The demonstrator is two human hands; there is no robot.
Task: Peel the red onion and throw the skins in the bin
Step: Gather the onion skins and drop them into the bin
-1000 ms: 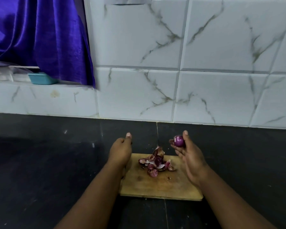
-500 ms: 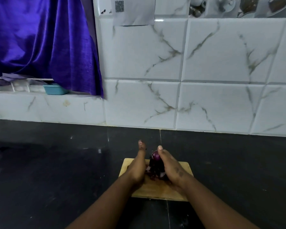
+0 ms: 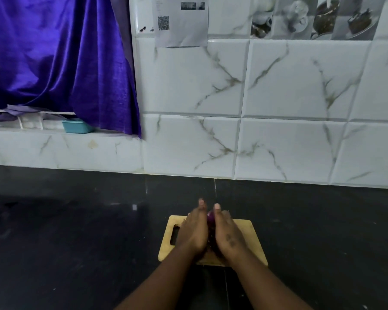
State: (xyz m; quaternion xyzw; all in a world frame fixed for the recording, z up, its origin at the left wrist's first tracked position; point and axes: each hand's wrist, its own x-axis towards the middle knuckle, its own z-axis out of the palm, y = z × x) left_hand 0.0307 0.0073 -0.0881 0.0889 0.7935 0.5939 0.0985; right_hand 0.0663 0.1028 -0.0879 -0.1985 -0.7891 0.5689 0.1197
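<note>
- The left hand [image 3: 194, 233] and right hand [image 3: 227, 236] lie side by side, backs up, over the wooden cutting board [image 3: 254, 240].
- The red onion [image 3: 211, 219] sits wedged between the two hands, just below the thumb tips, above the board's far half.
- Right hand: grasps the onion, thumb laid along its top.
- Left hand: pressed against the onion's other side; its fingers are hidden, so its grip cannot be determined.
- Dark skins [image 3: 211, 241] show in the narrow gap between the palms.
- The board rests on a black counter [image 3: 76, 231].
- A purple curtain [image 3: 54, 59] hangs at upper left above a blue tub [image 3: 76, 126].
</note>
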